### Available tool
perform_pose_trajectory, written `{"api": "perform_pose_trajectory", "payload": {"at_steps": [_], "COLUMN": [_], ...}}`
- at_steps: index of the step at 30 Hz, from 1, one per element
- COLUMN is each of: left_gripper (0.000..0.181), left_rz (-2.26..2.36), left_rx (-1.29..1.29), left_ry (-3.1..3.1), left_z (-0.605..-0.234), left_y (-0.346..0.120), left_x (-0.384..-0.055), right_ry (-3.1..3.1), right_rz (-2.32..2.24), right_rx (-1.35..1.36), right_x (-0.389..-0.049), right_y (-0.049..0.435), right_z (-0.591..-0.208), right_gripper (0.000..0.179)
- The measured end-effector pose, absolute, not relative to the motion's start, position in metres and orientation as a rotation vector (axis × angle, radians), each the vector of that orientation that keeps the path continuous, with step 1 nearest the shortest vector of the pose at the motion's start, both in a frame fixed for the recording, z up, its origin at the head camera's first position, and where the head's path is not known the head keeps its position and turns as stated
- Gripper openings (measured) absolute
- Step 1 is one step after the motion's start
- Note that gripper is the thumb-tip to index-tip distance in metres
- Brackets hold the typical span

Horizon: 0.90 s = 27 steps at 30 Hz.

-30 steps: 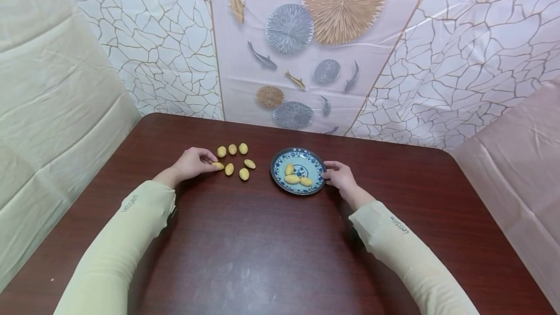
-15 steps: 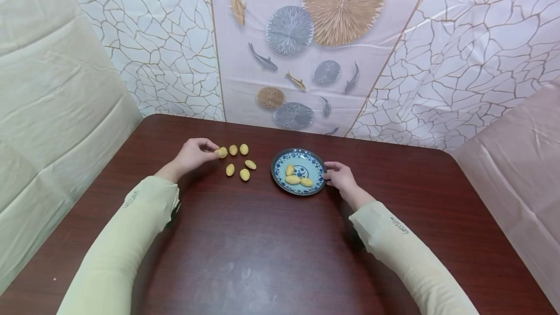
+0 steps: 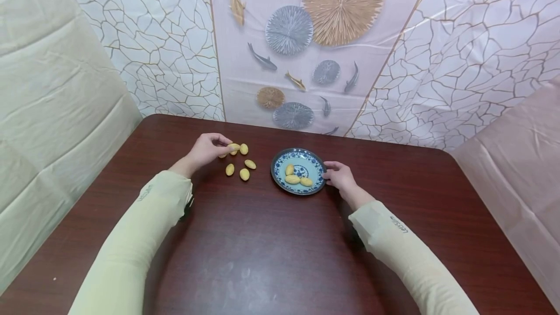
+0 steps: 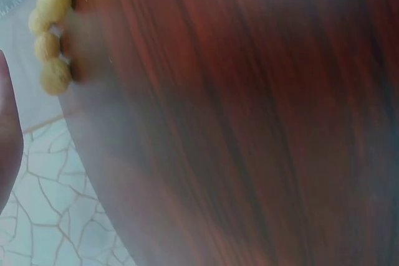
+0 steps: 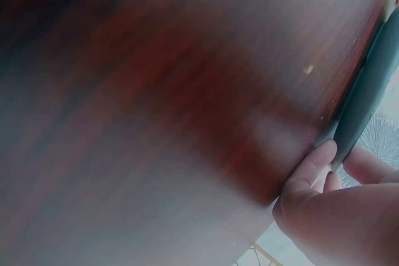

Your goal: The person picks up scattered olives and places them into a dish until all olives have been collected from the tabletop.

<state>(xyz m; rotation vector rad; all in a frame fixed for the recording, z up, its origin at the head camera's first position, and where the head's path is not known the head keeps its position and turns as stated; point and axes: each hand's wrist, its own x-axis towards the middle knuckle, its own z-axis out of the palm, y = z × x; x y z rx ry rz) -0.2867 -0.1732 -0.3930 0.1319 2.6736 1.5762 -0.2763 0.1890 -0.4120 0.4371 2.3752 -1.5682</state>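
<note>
My left hand (image 3: 206, 152) pinches a small yellow nut-like oval (image 3: 235, 147) between thumb and fingertips, just above the back row of similar ovals. Part of one such oval (image 3: 222, 155) shows under the hand. In the left wrist view only an edge of the hand (image 4: 7, 135) appears, beside a line of ovals (image 4: 55, 78). My right hand (image 3: 340, 177) grips the right rim of a blue-and-white patterned plate (image 3: 282, 158). The right wrist view shows the thumb and fingers of that hand (image 5: 336, 210) at the plate's dark edge (image 5: 368, 85). Several ovals (image 3: 292, 179) lie on the plate.
Loose ovals lie left of the plate: one at the back (image 3: 243, 148) and others nearer (image 3: 229, 169), (image 3: 250, 164), (image 3: 244, 174). All this stands on a dark red-brown wooden table (image 3: 262, 237). A patterned cloth backdrop (image 3: 175, 47) hangs behind the table's far edge.
My left hand has lifted the front-left oval off the table and moved with it, first back, then right along the back row. The right hand and the plate have stayed put.
</note>
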Motion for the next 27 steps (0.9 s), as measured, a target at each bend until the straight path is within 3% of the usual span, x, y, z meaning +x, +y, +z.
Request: {"api": "perform_pose_trajectory", "payload": {"at_steps": [27], "left_gripper": [0.027], "left_rz": [1.627], "left_rx": [0.185], "left_ry": [2.509], "left_z": [-0.395], "left_y": [-0.086], "left_x": [-0.301], "right_ry": [2.375], "right_rz": [-1.564], "right_rx": [0.420], "right_x": [-0.275], "right_y": [0.190], "right_z": [-0.412], "right_gripper": [0.044]}}
